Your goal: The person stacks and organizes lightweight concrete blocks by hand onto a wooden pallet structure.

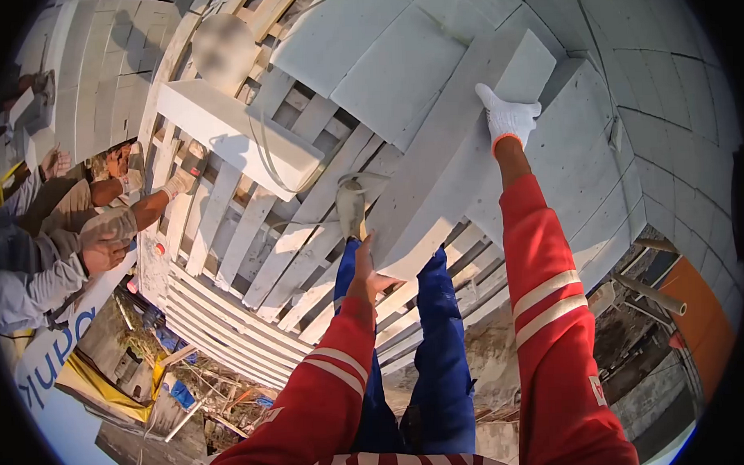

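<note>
A long pale grey concrete block (451,139) lies slanting in front of me, over a slatted wooden pallet and beside other blocks. My left hand (368,274), bare, is closed at the block's near end, its thumb and fingers against the lower edge. At the far end, my right hand (509,117) wears a white knitted glove with an orange cuff. Its thumb and fingers are spread over the block's edge, gripping it from the right side. The undersides of the block and some of my fingers are hidden.
Another white block (237,135) rests on the pallet slats (299,243) at the left, with a loose strap over it. Stacked blocks (662,83) rise to the right. Co-workers' hands (110,246) and sleeves are at the left edge. Debris (201,394) lies below the pallet.
</note>
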`<state>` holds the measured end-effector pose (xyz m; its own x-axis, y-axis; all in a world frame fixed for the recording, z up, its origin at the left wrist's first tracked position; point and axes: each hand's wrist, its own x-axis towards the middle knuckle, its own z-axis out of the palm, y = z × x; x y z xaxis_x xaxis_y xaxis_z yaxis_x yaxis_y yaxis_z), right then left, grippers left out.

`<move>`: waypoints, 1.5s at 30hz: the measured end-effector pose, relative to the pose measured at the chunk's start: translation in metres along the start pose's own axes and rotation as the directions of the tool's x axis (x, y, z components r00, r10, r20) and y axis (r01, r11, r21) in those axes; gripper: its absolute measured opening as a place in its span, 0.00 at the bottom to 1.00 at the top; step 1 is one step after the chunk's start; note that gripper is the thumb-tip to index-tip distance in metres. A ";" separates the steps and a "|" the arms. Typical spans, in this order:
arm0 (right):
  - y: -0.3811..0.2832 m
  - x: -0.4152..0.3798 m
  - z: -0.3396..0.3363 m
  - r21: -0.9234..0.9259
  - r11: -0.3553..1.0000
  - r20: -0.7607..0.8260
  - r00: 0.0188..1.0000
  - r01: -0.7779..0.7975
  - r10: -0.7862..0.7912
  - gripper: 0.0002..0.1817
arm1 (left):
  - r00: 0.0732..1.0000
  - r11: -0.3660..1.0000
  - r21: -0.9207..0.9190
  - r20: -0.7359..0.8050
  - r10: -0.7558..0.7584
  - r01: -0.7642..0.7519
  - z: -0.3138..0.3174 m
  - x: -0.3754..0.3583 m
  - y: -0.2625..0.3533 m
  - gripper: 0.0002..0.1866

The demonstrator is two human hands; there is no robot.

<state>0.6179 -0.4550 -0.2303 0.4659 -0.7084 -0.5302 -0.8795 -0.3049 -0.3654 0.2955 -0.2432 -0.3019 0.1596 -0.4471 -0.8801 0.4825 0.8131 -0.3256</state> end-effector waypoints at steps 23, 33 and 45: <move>0.017 0.018 -0.002 0.321 0.938 -0.011 0.991 0.129 -0.132 0.49 | 0.934 0.945 0.229 -0.215 0.284 -0.235 0.015 -0.005 -0.005 0.42; 0.117 -0.093 -0.179 0.686 0.535 0.534 0.841 -0.493 0.090 0.26 | 0.889 0.857 0.375 -0.151 0.433 -0.353 0.031 -0.189 -0.007 0.29; 0.205 -0.205 -0.340 0.503 0.585 0.724 0.680 -0.637 0.118 0.43 | 0.649 0.495 0.769 -0.140 0.748 -0.404 0.111 -0.345 -0.085 0.29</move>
<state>0.3085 -0.5888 0.0639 0.2832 -0.0571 -0.9574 -0.7619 0.5929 -0.2607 0.2954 -0.1997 0.0674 0.3437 0.3699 -0.8631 0.8366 0.2969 0.4604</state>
